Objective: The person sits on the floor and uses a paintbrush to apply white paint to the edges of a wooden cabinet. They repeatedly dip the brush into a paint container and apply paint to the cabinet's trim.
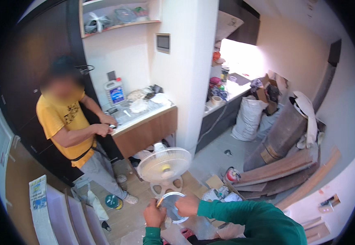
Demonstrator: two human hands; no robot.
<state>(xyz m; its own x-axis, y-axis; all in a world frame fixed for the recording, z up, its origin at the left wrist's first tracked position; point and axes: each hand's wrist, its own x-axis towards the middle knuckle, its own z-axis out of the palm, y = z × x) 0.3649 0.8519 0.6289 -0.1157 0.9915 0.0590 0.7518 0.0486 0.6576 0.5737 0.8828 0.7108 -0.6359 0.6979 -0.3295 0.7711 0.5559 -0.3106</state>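
In the lower middle of the head view, my left hand (153, 215) is closed around a thin tool with a yellow-orange handle (160, 202). The handle pokes up above my fingers; the tool's other end is mostly hidden. Just right of it, a round tub with a pale rim (182, 220) stands near my feet, with grey showing inside. My right hand (187, 205) is over the tub's right side, its fingers curled down. Whether those fingers hold anything is hidden by the hand itself.
A white stand fan (165, 167) stands just beyond the tub. At left, a person in a yellow shirt (65, 119) works at a counter (143, 119). Wood planks (275, 171), a fire extinguisher (232, 175) and an open carton (215, 182) lie right. A dark green can (114, 202) sits left.
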